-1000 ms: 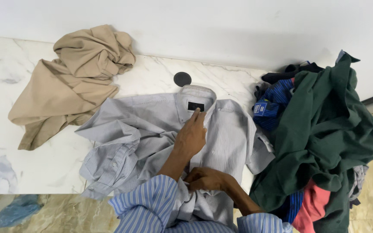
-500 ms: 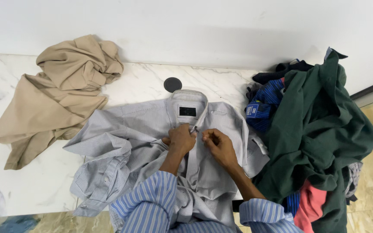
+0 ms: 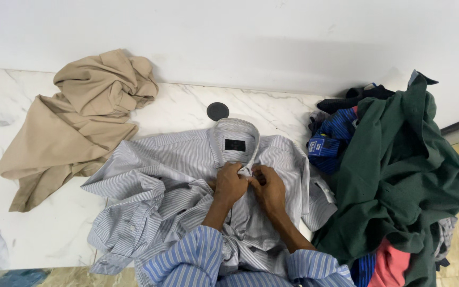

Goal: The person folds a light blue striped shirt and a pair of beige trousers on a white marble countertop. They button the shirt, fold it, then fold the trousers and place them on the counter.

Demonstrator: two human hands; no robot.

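A: so the grey striped shirt [image 3: 187, 175] is laid front-up in the middle of the marble counter [image 3: 176, 109], collar toward the wall. The placket just under the collar is pinched by the left hand [image 3: 229, 183] and right hand [image 3: 268, 187], both closed on the fabric.

B: yep, and compared to half a second ago the hands are brought closer together, nearly touching. The crumpled beige garment [image 3: 75, 119] is left at the far left, the dark green garment [image 3: 405, 170] is heaped on the clothes pile at right. A white wall [image 3: 240, 37] is seen behind.
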